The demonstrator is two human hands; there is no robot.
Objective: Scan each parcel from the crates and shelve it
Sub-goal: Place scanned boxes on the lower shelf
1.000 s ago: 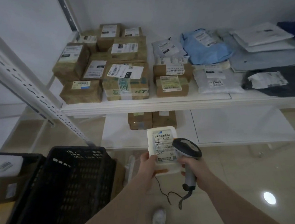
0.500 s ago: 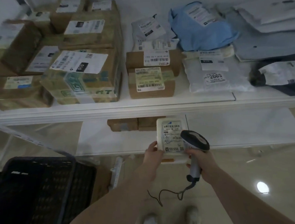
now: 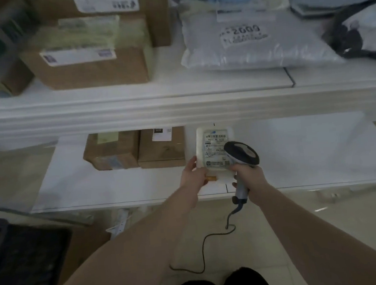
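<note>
Parcel: a small white padded parcel with a printed label is held label-up over the lower white shelf, just right of two brown cardboard boxes.
Left hand: the left hand grips the parcel's near left corner, fingers curled under the edge.
Right hand: the right hand is wrapped round the handle of a grey corded barcode scanner, whose head overlaps the label's right side.
Key relation: the parcel's long axis runs away from the person, toward the shelf's back; the left hand is the carrier.
Step judged: scanning, or just completed; shelving is judged to follow.
Risk: the scanner cord hangs loose towards the floor.
</note>
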